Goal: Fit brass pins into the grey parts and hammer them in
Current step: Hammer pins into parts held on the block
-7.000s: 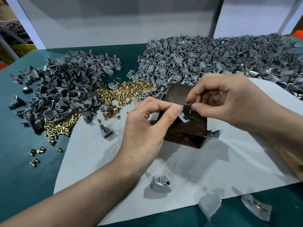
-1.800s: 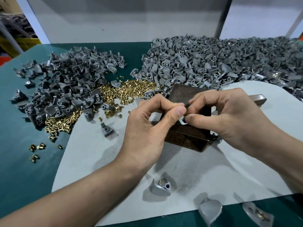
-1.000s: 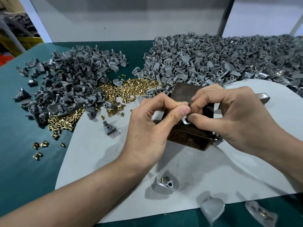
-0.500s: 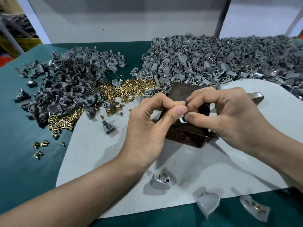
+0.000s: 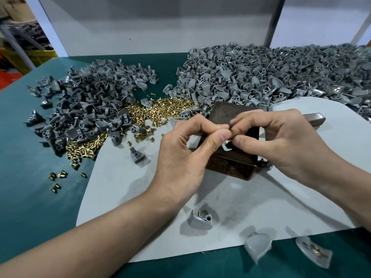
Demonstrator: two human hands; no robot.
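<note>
**Desk:** What has changed on your feed?

**Me:** Seven seconds back I had the two hands slightly apart over the dark block [image 5: 226,111]. Now the left hand [image 5: 180,157] and the right hand [image 5: 281,141] have closed up until their fingertips touch. In the last second they have barely shifted. I read that as the pin being worked into its hole, with no hammering yet.

**Desk:** What does each one hold?

**Me:** My left thumb and forefinger pinch the grey part [image 5: 226,147], with the other fingers curled under. The right thumb and forefinger pinch a brass pin [image 5: 228,140]. I see only a glint of it between the two thumbs, right against the part.

**Desk:** Where is the part?

**Me:** It's over the block's top face. I can't tell whether it rests on it.

**Desk:** And the hammer?

**Me:** A metal bar [image 5: 315,118] lies on the pale mat [image 5: 120,187] behind the right hand, untouched. I can't say whether it is the hammer.

**Desk:** How does the part look?

**Me:** It's small, light grey and curved. Only a hooked edge shows below the thumbs, and the rest is hidden. A loose part [image 5: 200,219] on the mat near me has a pin standing beside an open round hole, and I judge that to be the fitted look. The heap of brass pins [image 5: 160,109] sits on the green surface [image 5: 30,197], well within reach.
</note>
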